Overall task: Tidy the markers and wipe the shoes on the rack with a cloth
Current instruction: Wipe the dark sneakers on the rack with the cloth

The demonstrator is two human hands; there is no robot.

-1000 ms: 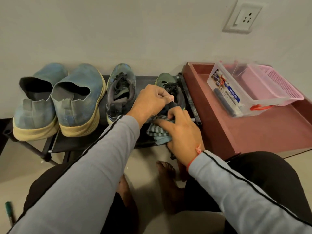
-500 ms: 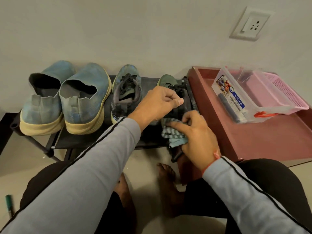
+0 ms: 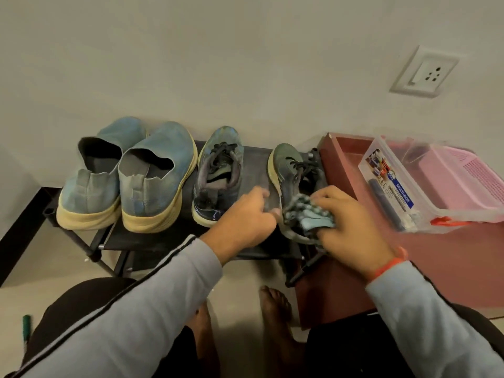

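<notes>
Plain wall behind, black rack [image 3: 152, 237] low in front. Right hand [image 3: 351, 227] pinched the cloth [image 3: 306, 214] against the heel of the rightmost sneaker [image 3: 289, 170], rack's right end. Left hand [image 3: 245, 214] sat just left of it, fingers loosely curled, holding nothing. Cloth looked soft and light; sneaker light, likely to slide, so brace it at the heel.

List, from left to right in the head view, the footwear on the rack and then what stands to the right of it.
Left blue slip-on shoe → right blue slip-on shoe → left laced sneaker → right laced sneaker, its heel under the cloth → clear plastic box → pink basket.
</notes>
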